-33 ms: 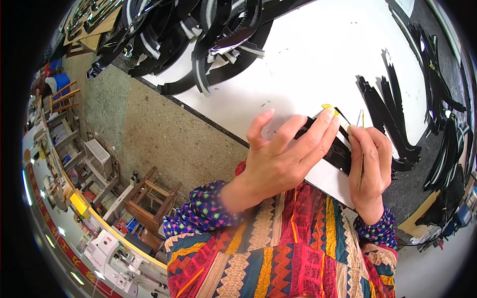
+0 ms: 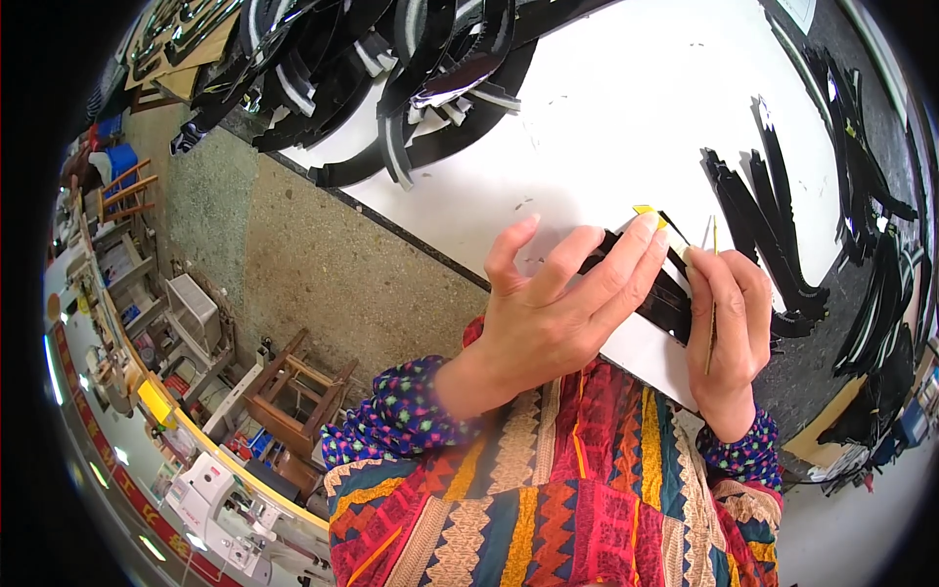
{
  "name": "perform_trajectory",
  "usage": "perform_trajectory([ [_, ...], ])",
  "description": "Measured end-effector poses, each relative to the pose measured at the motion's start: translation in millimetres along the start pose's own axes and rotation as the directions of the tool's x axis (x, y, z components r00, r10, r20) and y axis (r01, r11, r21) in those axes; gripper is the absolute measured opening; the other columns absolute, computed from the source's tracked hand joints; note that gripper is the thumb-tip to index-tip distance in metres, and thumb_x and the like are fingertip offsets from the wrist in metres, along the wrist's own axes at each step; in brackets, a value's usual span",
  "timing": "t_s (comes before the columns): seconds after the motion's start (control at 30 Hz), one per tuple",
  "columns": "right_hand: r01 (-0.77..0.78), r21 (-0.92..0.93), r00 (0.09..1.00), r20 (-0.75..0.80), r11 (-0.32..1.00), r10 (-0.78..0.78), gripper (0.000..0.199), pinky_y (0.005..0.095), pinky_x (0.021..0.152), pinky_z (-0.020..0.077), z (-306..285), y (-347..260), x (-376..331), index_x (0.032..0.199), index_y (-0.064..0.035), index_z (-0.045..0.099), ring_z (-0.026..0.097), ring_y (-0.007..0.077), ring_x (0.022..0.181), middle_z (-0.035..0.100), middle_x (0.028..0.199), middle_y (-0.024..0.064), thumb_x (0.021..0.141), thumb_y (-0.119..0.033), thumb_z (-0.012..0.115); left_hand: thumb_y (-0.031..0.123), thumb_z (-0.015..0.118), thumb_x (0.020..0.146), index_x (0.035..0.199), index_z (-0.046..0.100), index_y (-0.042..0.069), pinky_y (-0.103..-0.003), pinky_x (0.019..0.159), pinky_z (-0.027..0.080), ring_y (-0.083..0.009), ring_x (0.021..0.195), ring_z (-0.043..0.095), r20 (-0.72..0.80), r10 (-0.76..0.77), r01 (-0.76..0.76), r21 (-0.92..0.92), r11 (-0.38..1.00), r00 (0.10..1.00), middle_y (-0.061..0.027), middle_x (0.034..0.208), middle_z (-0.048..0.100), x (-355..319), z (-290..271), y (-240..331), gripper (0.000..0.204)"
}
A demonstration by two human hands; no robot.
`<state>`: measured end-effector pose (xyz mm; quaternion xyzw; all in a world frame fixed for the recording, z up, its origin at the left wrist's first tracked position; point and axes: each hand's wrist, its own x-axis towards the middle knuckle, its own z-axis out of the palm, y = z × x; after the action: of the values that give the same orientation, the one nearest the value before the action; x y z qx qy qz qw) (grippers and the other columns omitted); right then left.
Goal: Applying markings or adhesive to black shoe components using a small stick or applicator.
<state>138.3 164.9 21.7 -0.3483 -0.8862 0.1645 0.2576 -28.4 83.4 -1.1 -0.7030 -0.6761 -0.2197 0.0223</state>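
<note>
My left hand (image 2: pixel 558 313) lies with its fingers spread over a flat black strip (image 2: pixel 669 296) at the near edge of the white table (image 2: pixel 636 117), pinning and gripping it. A small yellow tab (image 2: pixel 646 210) shows at the strip's far end, just past my fingertips. My right hand (image 2: pixel 732 333) is closed around a thin yellowish stick (image 2: pixel 712 293) that runs upright along its fingers. Its fingertips touch the strip's right end. My patterned sleeves and clothing fill the lower part of the view.
Heaps of curved black strips (image 2: pixel 391 68) cover the table's far left. More black strips (image 2: pixel 773 225) lie fanned to the right of my hands. Left of the table are a concrete floor (image 2: pixel 293 264), a wooden stool (image 2: pixel 293 391) and a white sewing machine (image 2: pixel 210 499).
</note>
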Motion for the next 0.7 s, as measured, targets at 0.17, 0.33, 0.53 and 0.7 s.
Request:
perform_trajectory([
  [0.17,0.002,0.008,1.000,-0.005,1.000,-0.002,0.038,0.0334,0.064,0.0499,0.7,0.9,-1.8,0.110,0.0073,0.067,0.060,0.0260,0.078,0.061,0.095,0.0164,0.074,0.014,0.075,0.016,0.061,0.089,0.119,0.073,0.022,-0.045,0.111,0.019,-0.0097,0.107,0.050,0.009,-0.017,0.017,-0.011,1.000,1.000,0.0103,0.129,0.062,0.0,0.2,0.6,0.033],
  [0.33,0.001,0.016,1.000,0.005,1.000,-0.001,0.038,0.0334,0.064,0.0498,0.1,1.8,-1.7,0.111,0.0072,0.067,0.060,0.0259,0.078,0.061,0.096,0.0164,0.074,0.014,0.075,0.016,0.061,0.088,0.120,0.072,0.022,-0.045,0.111,0.018,-0.0097,0.107,0.050,0.013,-0.009,0.009,-0.003,1.000,1.000,0.0094,0.128,0.062,-0.2,0.0,0.5,0.035],
  [0.53,-0.005,0.011,1.000,0.011,1.000,0.005,0.037,0.0339,0.064,0.0500,-0.8,3.6,-2.6,0.110,0.0077,0.066,0.060,0.0266,0.078,0.060,0.096,0.0172,0.074,0.015,0.074,0.015,0.061,0.088,0.120,0.073,0.023,-0.045,0.111,0.018,-0.0105,0.108,0.050,0.003,-0.010,0.010,-0.004,1.000,1.000,0.0091,0.129,0.062,0.8,1.3,1.0,0.035],
  [0.7,-0.073,0.019,0.997,0.040,0.997,0.072,0.029,0.0339,0.075,0.0527,-2.7,0.2,-4.3,0.111,0.0065,0.067,0.063,0.0276,0.086,0.062,0.097,0.0170,0.083,0.014,0.069,0.015,0.061,0.089,0.119,0.073,0.024,-0.044,0.111,0.019,-0.0110,0.108,0.049,0.001,-0.023,0.023,-0.005,1.000,1.000,0.0096,0.128,0.062,0.4,2.5,2.2,0.034],
])
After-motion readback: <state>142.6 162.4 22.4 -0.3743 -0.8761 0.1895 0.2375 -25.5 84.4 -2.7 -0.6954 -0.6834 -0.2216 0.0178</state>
